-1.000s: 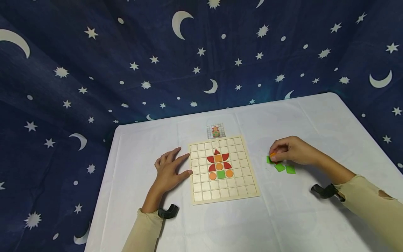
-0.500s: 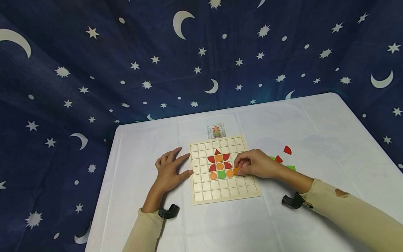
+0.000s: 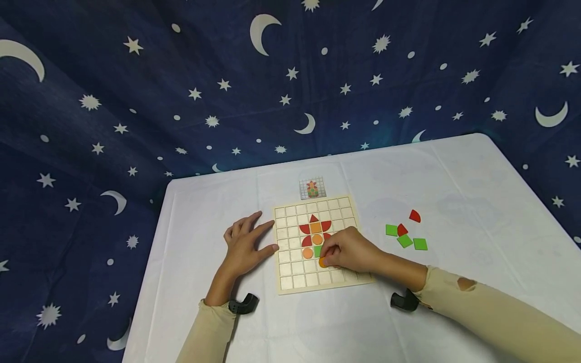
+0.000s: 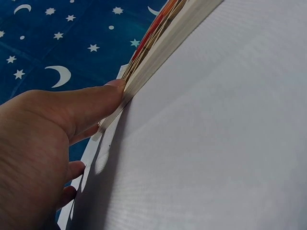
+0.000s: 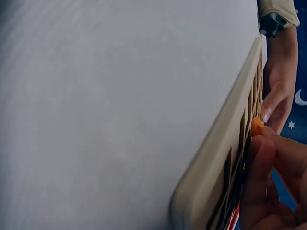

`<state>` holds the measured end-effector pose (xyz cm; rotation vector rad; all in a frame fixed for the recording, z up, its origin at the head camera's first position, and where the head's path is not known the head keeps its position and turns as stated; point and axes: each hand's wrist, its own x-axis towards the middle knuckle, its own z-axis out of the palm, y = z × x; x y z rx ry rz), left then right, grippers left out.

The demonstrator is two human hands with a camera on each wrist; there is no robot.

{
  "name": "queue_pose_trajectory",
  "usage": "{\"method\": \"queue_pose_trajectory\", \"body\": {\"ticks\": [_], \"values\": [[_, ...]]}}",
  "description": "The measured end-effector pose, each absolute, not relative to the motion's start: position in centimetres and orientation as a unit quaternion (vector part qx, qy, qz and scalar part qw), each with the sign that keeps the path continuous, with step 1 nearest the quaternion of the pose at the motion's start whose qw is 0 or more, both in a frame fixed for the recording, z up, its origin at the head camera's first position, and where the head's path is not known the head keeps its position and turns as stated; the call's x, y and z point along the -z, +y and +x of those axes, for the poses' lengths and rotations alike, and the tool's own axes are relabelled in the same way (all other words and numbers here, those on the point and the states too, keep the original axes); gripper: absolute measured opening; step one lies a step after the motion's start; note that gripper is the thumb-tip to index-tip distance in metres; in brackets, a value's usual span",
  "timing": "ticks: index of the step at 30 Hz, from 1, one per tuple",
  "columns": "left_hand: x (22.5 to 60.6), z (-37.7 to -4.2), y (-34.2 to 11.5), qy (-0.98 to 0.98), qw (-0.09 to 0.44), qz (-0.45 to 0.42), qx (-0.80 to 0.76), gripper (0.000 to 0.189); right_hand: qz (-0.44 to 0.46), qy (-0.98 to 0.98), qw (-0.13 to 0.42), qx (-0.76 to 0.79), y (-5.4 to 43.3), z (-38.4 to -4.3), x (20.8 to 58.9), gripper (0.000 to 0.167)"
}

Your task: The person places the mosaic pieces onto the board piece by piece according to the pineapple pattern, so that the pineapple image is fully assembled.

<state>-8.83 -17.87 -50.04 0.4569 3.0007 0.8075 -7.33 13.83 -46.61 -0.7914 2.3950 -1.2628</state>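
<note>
My right hand (image 3: 353, 250) pinches an orange tile (image 3: 322, 262) between thumb and fingertips, over the cell just below the green square tile (image 3: 317, 251). The tile's visible edge is rounded; in the right wrist view the orange tile (image 5: 257, 126) is at the board's surface. The pale gridded board (image 3: 285, 269) bears red, orange and green tiles in a figure, partly covered by this hand. Beside the board's left edge lies my left hand (image 3: 244, 248), fingers spread, its thumb and index finger touching that edge. In the left wrist view, the thumb (image 4: 98, 101) presses the board's side (image 4: 158, 55).
Behind the board lies a small pattern card (image 3: 312, 187) showing a similar figure on a grid. To the right, loose green square tiles (image 3: 420, 244) and red quarter-circle tiles (image 3: 415, 216) lie on the white tablecloth (image 3: 454, 201). A dark starry curtain (image 3: 204, 65) hangs behind.
My right hand has picked up the orange tile from the loose pile and carried it left over the board, to below the green square. My left hand has stayed in place.
</note>
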Motion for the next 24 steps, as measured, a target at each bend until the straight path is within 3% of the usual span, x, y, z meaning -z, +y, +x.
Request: {"method": "queue_pose_trajectory", "body": {"ticks": [9,24], "values": [[50.04,-8.84,-17.9,0.955,0.0,0.146,-0.259,0.065,-0.316,0.865,0.109,0.374,13.2,-7.03,46.76,0.007],[50.19,-8.87,-17.99,0.955,-0.004,0.148,-0.257,0.065,-0.319,0.871,0.12,0.353,13.39,-7.29,46.64,0.012]]}}
